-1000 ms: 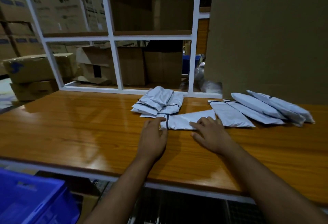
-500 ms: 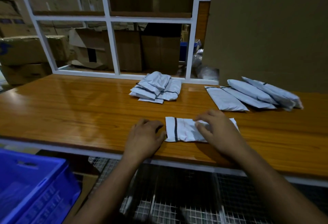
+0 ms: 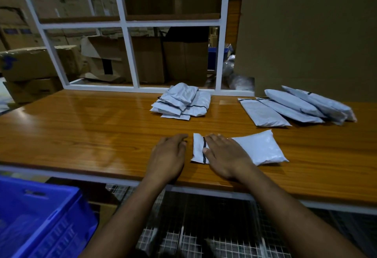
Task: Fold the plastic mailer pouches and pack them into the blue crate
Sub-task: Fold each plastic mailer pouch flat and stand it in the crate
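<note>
**Mailer pinned flat near the front edge, ready for a fold**

One plastic mailer pouch (image 3: 255, 147) lies lengthwise along the front of the wooden surface (image 3: 81, 131), well apart from the two groups at the back. Prob. pulled close so both hands can work it w/o reaching.

Right hand (image 3: 224, 155) lies palm-down on the pouch's left portion, fingers straight and spread, covering the area just right of the black seal strip (image 3: 204, 149). Not gripping, just pressing flat. Looks meant to hold the pouch still and squeeze air out so a crease will take. The flap end beyond the strip sticks out to the left of the fingers.

Left hand (image 3: 169, 155) rests on the bare surface just beside that flap end, fingers relaxed, holding nothing; can't tell if the fingertips touch the pouch edge. Placed there, it seems ready to lift the flap end and turn it over the right hand's line.

Back centre: pile of folded pouches (image 3: 181, 102), stacked loosely, done but not yet packed. Back right: row of unfolded pouches (image 3: 295, 108), overlapping like shingles, so each can be drawn off one at a time.

Blue crate (image 3: 40, 217) sits below the surface, at the person's left; what shows of its inside holds no pouches. Judgement: task early-to-mid, folding in batch, packing not begun.
</note>
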Motion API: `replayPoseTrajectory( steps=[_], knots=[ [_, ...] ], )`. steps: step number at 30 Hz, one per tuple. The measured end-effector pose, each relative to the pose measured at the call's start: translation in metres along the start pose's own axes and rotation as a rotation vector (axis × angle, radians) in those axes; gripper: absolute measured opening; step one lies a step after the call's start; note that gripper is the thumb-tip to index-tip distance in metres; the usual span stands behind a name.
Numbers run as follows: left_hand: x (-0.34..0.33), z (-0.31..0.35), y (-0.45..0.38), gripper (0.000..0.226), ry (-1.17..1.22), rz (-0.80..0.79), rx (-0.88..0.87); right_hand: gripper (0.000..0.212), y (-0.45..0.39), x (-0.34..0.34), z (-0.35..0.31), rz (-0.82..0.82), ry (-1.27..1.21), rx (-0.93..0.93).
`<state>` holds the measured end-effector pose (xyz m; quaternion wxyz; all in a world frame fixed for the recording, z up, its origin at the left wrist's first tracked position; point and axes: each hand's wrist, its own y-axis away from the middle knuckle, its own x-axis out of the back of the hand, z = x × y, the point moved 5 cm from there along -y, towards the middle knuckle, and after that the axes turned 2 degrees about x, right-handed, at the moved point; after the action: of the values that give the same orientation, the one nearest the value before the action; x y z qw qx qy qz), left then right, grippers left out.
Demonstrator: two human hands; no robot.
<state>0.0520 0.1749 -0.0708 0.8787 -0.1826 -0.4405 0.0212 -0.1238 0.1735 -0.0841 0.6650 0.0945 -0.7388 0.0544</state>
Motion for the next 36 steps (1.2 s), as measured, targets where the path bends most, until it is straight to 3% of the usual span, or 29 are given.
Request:
replayPoseTrajectory(
  steps=[3, 8, 13, 15, 20, 25, 31, 34, 36],
  knots=[
    [-0.007, 0.016, -0.007, 0.042, 0.021, -0.061, -0.010, 0.062, -0.002, 0.001, -0.001, -0.027, 0.067, -0.040],
    [-0.028, 0.031, -0.008, 0.047, -0.310, -0.268, -0.020, 0.060, 0.001, 0.000, 0.000, -0.034, 0.026, -0.033],
    [-0.028, 0.031, -0.006, 0.052, -0.454, -0.377, -0.005, 0.053, 0.014, 0.013, 0.015, -0.056, -0.089, 0.043],
    [-0.028, 0.032, -0.007, 0.053, -0.482, -0.390, -0.001, 0.055, 0.021, 0.020, 0.035, -0.027, -0.155, 0.007],
    [-0.025, 0.032, -0.007, 0.054, -0.419, -0.385, 0.003, 0.060, 0.028, 0.013, 0.049, 0.009, 0.007, -0.026],
    [-0.010, 0.048, -0.017, 0.050, -0.257, -0.153, -0.018, 0.061, 0.021, 0.007, 0.043, -0.043, 0.106, -0.121],
    [-0.042, 0.071, -0.019, 0.052, -0.182, -0.365, -0.057, 0.060, 0.026, 0.009, 0.043, -0.020, 0.113, -0.088],
    [-0.051, 0.064, -0.013, 0.054, -0.273, -0.390, -0.077, 0.066, 0.030, 0.010, 0.045, 0.011, 0.121, -0.054],
    [-0.054, 0.062, -0.014, 0.055, -0.382, -0.418, -0.085, 0.058, 0.030, 0.011, 0.047, 0.024, 0.054, -0.049]
  ],
)
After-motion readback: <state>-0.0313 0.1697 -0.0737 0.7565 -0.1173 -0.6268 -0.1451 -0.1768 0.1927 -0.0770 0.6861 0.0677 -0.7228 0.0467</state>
